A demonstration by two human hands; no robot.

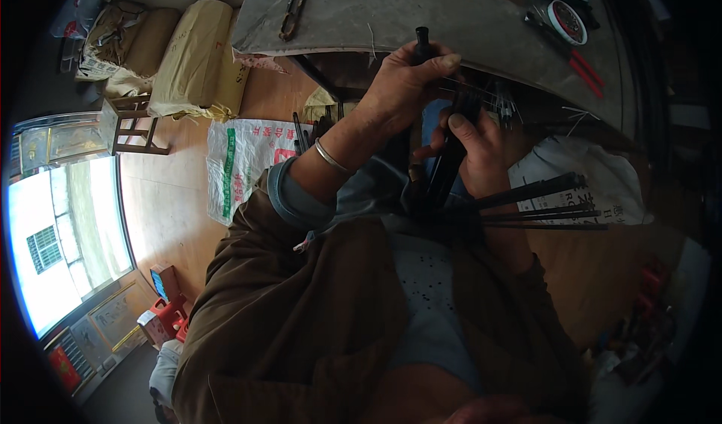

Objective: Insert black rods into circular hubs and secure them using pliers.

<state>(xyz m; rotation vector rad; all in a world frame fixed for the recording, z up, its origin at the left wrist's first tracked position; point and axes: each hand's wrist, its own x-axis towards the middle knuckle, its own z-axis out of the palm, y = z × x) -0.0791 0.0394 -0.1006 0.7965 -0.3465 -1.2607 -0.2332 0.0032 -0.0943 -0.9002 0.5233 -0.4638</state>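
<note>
My left hand, with a silver bangle on its wrist, is closed round a black tool handle with a rounded knob on top. A thin wire-like line runs from near those fingers toward the other hand. Closed with its thumb on top, my right hand grips a dark flat bar that slants down to my lap. Several long black strips fan out to the right across my right forearm. The tool's working end cannot be made out in the shadow.
Ahead stands a grey worktable with cutters, red-handled pliers and a round white dish. Thin wires hang near its edge. Sacks, a wooden stool and a white printed bag are at left.
</note>
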